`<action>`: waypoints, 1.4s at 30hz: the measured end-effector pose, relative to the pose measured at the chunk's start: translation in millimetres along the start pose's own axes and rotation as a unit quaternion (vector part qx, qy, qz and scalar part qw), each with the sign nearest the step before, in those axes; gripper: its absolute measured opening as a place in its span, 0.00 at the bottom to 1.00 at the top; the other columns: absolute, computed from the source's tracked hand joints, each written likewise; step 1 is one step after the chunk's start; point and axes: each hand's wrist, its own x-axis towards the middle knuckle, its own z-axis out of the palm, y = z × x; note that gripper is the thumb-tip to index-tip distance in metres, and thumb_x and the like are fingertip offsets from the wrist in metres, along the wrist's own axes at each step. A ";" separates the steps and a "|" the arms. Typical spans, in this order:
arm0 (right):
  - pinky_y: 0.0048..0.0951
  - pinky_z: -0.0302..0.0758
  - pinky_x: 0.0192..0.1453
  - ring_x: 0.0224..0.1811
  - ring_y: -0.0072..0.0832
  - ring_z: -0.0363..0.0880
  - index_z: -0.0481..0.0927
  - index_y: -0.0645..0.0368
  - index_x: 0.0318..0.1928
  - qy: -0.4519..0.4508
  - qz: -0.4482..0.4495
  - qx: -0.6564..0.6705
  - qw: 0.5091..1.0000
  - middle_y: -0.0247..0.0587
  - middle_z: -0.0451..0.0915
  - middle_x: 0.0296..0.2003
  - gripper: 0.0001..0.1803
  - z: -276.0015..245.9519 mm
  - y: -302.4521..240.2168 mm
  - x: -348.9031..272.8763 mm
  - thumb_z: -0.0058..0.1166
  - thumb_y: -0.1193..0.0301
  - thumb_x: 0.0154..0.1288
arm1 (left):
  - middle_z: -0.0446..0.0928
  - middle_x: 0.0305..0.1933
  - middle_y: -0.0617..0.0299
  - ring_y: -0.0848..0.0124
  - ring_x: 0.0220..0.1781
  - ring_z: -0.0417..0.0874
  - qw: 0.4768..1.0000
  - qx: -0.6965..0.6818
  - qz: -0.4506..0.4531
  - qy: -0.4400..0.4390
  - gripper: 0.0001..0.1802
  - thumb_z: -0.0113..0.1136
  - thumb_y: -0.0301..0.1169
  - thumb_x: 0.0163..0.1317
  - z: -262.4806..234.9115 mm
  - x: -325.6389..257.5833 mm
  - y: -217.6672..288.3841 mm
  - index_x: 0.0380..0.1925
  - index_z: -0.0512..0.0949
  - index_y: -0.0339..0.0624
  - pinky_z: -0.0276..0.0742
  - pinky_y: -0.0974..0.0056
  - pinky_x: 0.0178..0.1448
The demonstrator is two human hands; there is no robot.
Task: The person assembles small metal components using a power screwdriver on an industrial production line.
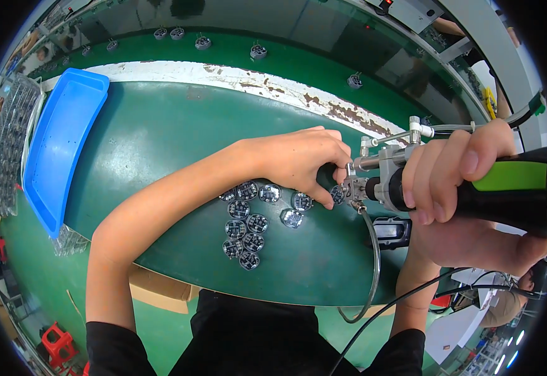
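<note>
- Pinching one small round disc (338,194) at centre frame, the left hand (301,160) holds it against the tool tip.
- Wrapped tight around a green-and-black power tool (474,188) at right, the right hand (455,169) seems mid-fastening; next calls for a steady swap.
- More discs (248,222) lie on the green tabletop (160,144) just below.
- A blue tray (60,144) sits upper left; no labels are legible.

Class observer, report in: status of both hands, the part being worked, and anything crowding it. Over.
Left hand pinching a small round part at the tool tip. Right hand gripping the black-and-green power tool. Loose round parts clustered beside the left wrist on the green table.
</note>
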 end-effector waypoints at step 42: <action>0.23 0.72 0.29 0.20 0.17 0.71 0.69 0.57 0.49 0.015 -0.081 0.056 0.995 0.25 0.70 0.23 0.43 0.0 4.9 4.5 0.62 0.29 0.60 | 0.76 0.32 0.61 0.60 0.42 0.74 1.000 0.007 -0.020 -0.018 0.25 0.84 0.41 0.47 -7.0 3.8 6.2 0.30 0.76 0.39 0.73 0.56 0.49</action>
